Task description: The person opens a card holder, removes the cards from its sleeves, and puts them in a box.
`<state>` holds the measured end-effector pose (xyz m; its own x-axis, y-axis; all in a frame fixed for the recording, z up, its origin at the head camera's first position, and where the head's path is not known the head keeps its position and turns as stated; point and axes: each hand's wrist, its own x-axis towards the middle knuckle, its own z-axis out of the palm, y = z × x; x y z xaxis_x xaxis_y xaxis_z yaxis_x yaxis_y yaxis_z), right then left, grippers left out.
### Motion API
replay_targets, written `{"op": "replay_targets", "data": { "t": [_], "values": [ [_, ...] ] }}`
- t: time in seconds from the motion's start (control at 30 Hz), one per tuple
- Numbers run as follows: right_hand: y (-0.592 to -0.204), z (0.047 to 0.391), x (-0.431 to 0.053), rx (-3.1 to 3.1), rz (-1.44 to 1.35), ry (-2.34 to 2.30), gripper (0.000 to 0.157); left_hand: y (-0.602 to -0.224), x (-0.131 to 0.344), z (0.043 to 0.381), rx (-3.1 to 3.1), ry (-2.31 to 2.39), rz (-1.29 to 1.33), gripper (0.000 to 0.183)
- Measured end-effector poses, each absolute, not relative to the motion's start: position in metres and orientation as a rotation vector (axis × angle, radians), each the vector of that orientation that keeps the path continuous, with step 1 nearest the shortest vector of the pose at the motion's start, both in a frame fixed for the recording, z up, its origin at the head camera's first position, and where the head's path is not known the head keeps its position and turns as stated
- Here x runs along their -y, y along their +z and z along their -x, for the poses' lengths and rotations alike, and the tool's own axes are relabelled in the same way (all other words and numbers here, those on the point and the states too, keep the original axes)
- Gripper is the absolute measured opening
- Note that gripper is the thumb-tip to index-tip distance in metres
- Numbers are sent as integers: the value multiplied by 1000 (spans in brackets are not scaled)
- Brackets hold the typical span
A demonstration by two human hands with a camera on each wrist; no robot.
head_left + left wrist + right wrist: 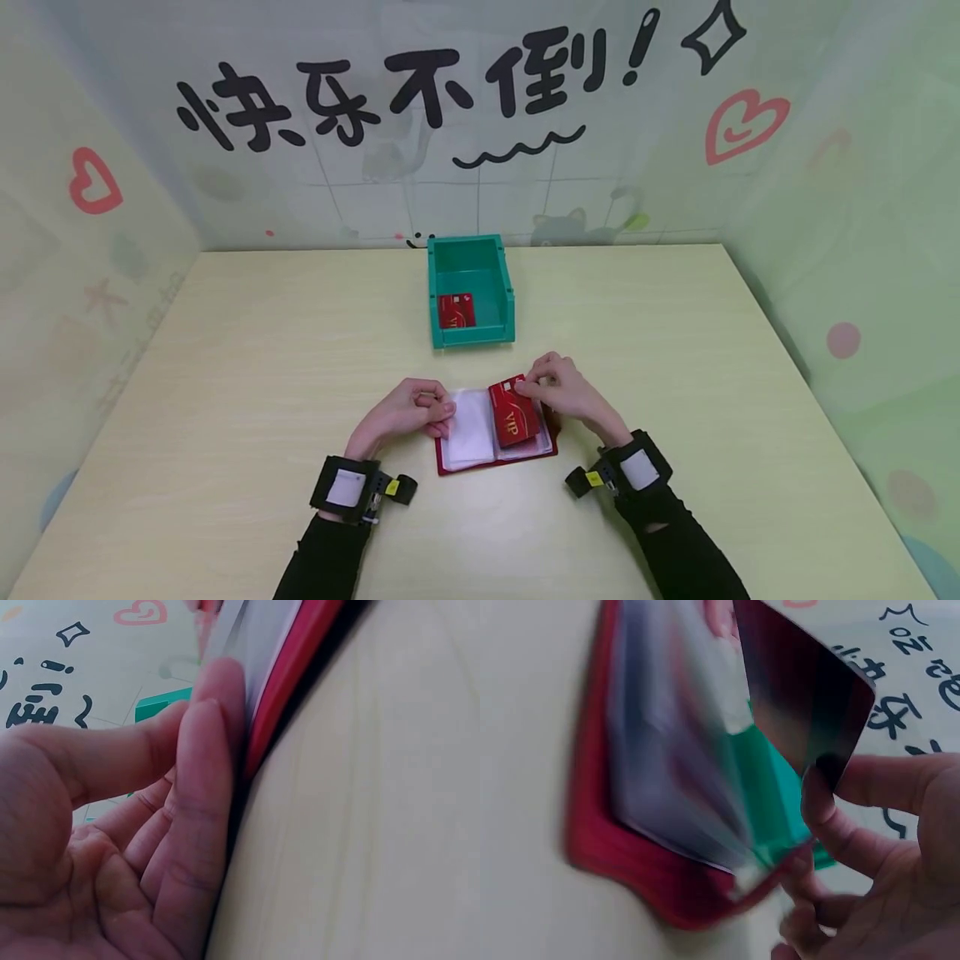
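Note:
A red card holder (497, 463) with clear plastic sleeves (472, 423) lies spread open on the table. My left hand (411, 410) pinches its left edge between thumb and fingers; in the left wrist view the red cover (289, 679) runs just beyond the fingertips. My right hand (566, 388) pinches a red VIP card (513, 414) by its upper right corner, above the right-hand sleeves. The card's dark, shiny back (802, 686) faces the right wrist camera. Lower fingers of that hand are close to the holder's strap (769, 889); whether they touch it I cannot tell.
A green open bin (472, 336) stands behind the holder, near the table's back edge. Another red VIP card (456, 311) lies in its front left part. Printed backdrop walls enclose the pale wooden table (247, 375) at the back and both sides.

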<state>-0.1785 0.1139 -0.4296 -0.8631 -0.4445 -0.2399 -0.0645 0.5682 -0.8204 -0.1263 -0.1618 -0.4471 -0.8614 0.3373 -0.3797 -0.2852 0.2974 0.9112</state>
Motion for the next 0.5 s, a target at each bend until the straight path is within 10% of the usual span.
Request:
{"op": "replay_targets", "data": {
  "t": [0.5],
  "values": [
    [-375, 224, -75, -2442, 432, -1377, 29, -446, 161, 127, -2059, 1597, -45, 20]
  ]
}}
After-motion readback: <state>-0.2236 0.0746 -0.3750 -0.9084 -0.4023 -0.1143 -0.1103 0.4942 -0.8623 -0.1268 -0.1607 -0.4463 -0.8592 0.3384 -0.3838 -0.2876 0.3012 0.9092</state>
